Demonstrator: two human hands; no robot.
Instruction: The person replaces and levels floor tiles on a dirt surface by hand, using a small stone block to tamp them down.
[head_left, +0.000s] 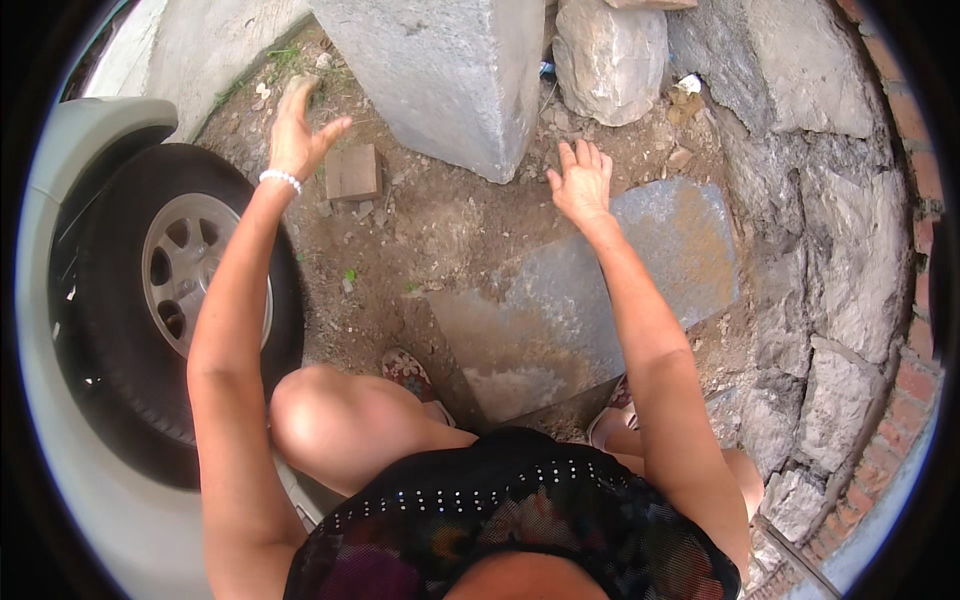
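A pale vehicle (38, 260) fills the left side, its black-tyred wheel (195, 272) facing the work area. A rough stone wall (850, 280) runs along the right. Between them, on bare soil (430, 230), a large grey block (440, 80) stands at the far middle, its angular end pointing near. Nearer and to the right lies a flat slab (530, 310), its near end between 2 patterned shoes (408, 372). A rounded rock (612, 65) sits far right of the block.

The left hand (298, 140) is empty, fingers and thumb well apart, left of the block and just beyond a brick chunk (352, 172). The right hand (582, 182) is also empty, its fingers extended at the slab's far edge; whether it touches anything cannot be told. A white bead bracelet (281, 178) circles the left wrist.

With 2 bare hands among heavy, rough pieces, good practice would be keeping fingertips out from under edges, using whole palms for any hold, and keeping toes clear of the slab.
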